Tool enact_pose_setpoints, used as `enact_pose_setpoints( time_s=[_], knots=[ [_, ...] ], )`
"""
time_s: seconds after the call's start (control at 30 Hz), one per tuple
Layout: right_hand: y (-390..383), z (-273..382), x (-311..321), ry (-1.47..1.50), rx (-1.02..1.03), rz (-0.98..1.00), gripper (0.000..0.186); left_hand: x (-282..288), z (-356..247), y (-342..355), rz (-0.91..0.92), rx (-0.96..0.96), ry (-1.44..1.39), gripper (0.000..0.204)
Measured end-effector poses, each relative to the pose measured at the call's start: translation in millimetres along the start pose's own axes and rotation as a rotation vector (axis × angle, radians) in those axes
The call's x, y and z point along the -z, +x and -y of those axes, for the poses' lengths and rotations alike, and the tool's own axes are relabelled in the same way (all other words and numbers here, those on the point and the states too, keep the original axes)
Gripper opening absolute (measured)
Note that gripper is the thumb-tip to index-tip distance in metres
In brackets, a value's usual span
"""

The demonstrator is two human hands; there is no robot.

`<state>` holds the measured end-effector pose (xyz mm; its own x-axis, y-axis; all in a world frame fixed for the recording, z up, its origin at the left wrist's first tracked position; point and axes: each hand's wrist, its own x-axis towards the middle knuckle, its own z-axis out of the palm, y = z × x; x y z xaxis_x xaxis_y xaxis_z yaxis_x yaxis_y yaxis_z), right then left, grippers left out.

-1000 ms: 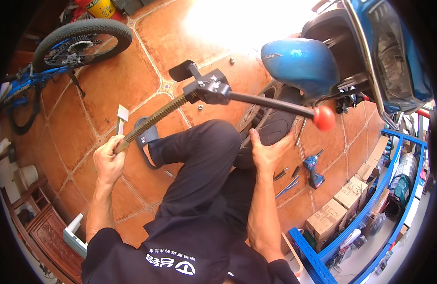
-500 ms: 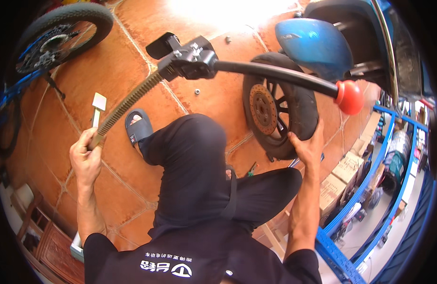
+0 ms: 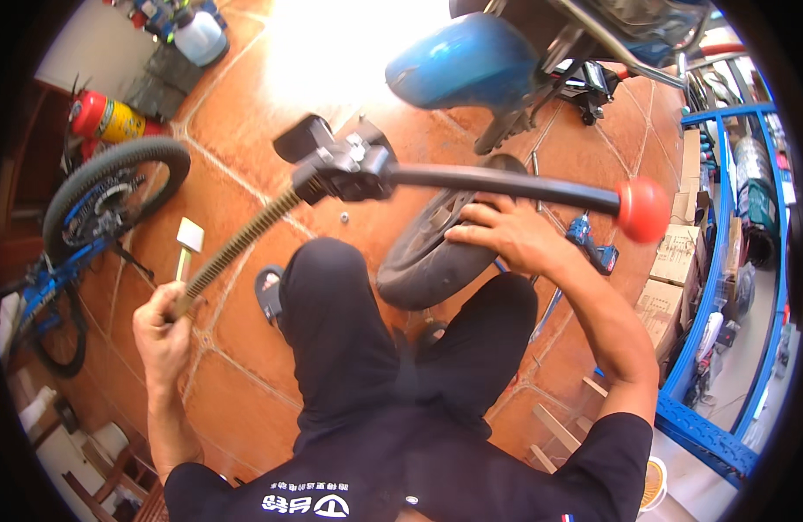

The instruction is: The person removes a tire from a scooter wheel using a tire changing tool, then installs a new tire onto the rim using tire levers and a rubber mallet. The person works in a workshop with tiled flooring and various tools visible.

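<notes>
In the head view, the left hand [image 3: 164,335] stays wrapped around the toothed-bar lever tool [image 3: 349,165], while the right hand [image 3: 510,235], fingers spread, now reaches over the tyred wheel [image 3: 419,274], which has tilted before the knees [image 3: 327,270], apparently steadied one-handed.

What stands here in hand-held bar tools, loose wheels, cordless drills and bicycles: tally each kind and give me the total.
Toothed bar tool, in the left hand: 1
Loose wheel, touched by the right hand: 1
Cordless drill: 1
Bicycle: 1
Total: 4
</notes>
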<state>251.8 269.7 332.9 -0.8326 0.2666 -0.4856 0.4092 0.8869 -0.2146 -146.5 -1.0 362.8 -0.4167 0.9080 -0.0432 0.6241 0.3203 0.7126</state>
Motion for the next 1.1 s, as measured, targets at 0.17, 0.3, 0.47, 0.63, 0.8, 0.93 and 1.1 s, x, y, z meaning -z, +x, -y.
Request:
enact_pose_setpoints(
  time_s=[0.17, 0.3, 0.47, 0.63, 0.8, 0.93, 1.1],
  knots=[
    [-6.1, 4.6, -25.6, -0.035, -0.001, -0.199, 0.077, -20.7, -42.1, 12.0, 0.107, -0.033, 0.01, 0.014],
    [-6.4, 0.6, -28.4, -0.021, 0.109, -0.272, 0.068, -39.0, -75.6, 15.9, 0.136, -0.065, 0.045, 0.008],
    [7.1, 14.0, -20.8, 0.056, 0.187, -0.146, 0.044, -28.4, -109.8, 12.0, 0.241, -0.041, 0.104, 0.009],
    [16.6, 37.6, -46.8, 0.049, 0.237, -0.327, 0.028, -11.1, -116.0, 34.4, 0.39, -0.01, 0.134, 0.013],
    [8.2, 68.8, -83.0, -0.252, 0.016, -0.534, 0.022, 8.5, -123.3, 49.7, 0.447, -0.097, 0.217, 0.011],
    [-12.5, 78.8, -51.7, 0.206, -0.093, -0.397, 0.036, 36.0, -141.7, 50.0, 0.497, -0.014, 0.322, 0.012],
    [-25.3, 80.6, -65.2, 0.248, -0.147, -0.387, 0.038, 27.2, -160.6, 55.3, 0.56, 0.012, 0.316, 0.012]
  ],
)
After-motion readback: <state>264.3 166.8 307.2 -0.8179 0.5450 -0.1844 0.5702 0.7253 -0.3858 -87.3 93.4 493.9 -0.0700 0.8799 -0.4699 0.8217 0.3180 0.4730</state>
